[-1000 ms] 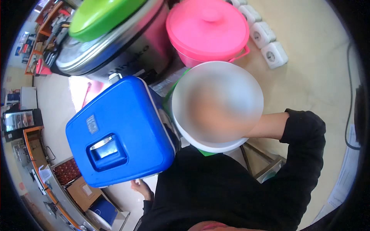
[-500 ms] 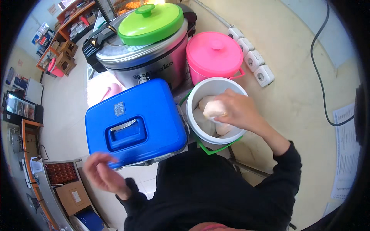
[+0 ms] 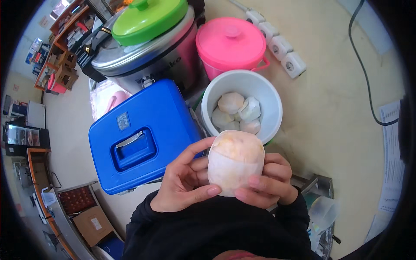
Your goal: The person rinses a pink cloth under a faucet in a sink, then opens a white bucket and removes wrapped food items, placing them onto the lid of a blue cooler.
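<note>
Between my two hands, close in front of my chest, is a round bundle wrapped in thin white paper (image 3: 236, 167), with pale pinkish and yellowish patches on its upper part. My left hand (image 3: 184, 180) grips its left side, thumb at the lower edge. On the other side, the fingers of my right hand (image 3: 273, 180) press against its lower right. Just beyond stands a round white tub (image 3: 274, 110) without a lid, and several similar pale bundles (image 3: 231, 103) lie at its bottom. What the paper encloses cannot be made out.
A blue box with a handle (image 3: 160, 112) sits left of the tub. Behind it stands a large silver cooker (image 3: 169, 65) with a green lid (image 3: 151, 21) on top. A pink lidded container (image 3: 229, 45) is behind the tub, near wall sockets (image 3: 280, 47).
My right hand has brought the bundle out of the tub toward my chest. The left hand has moved right from beside the blue box and taken hold of it too.
</note>
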A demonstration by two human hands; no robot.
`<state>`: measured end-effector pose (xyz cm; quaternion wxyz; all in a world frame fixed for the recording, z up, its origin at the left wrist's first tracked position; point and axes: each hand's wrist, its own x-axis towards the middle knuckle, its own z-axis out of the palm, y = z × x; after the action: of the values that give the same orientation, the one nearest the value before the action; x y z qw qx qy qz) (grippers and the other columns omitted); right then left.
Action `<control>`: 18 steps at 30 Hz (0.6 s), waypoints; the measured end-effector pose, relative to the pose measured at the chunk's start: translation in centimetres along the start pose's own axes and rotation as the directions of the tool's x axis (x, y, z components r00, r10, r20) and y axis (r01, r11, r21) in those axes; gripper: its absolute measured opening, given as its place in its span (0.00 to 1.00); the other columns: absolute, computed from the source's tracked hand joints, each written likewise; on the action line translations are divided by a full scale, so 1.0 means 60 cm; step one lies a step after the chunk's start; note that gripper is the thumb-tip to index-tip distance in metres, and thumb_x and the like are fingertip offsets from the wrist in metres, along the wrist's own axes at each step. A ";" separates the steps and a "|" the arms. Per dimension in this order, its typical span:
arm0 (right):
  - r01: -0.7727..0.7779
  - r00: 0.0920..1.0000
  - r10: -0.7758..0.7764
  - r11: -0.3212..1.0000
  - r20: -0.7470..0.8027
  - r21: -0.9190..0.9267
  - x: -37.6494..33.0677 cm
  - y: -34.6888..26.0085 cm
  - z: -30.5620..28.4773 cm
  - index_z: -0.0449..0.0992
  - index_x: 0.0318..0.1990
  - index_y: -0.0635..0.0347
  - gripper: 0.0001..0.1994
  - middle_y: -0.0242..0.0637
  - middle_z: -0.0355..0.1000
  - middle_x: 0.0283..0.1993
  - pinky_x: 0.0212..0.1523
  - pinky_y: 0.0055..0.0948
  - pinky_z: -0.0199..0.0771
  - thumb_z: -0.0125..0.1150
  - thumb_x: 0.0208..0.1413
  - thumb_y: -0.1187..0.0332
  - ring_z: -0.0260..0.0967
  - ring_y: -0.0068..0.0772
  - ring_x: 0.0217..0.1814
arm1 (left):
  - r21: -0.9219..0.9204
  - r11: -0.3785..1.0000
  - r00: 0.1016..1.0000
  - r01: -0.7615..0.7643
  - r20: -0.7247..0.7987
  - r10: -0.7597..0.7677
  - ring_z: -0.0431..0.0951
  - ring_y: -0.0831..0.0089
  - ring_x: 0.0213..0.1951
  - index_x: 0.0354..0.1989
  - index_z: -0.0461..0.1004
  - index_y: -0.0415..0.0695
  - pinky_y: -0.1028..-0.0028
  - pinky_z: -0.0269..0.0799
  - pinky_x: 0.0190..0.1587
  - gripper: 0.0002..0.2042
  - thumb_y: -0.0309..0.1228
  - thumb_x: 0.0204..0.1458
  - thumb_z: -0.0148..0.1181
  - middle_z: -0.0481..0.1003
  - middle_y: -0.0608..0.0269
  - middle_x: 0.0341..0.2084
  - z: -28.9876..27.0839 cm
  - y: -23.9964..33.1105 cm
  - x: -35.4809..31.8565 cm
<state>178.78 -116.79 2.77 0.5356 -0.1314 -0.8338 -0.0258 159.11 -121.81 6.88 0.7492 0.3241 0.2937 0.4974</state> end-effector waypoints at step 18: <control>-0.171 0.786 0.527 0.686 -0.321 0.707 0.004 -0.067 0.063 0.72 0.48 0.52 0.17 0.50 0.62 0.50 0.39 0.40 0.76 0.64 0.48 0.67 0.69 0.49 0.42 | 0.084 0.817 0.816 -0.570 0.180 0.550 0.72 0.51 0.51 0.56 0.55 0.31 0.60 0.70 0.50 0.39 0.19 0.34 0.73 0.66 0.34 0.49 -0.014 -0.028 -0.018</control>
<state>174.35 -119.94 1.76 0.7384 -0.0907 -0.5780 0.3354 159.06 -123.19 5.17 0.5654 0.4814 0.1618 0.6499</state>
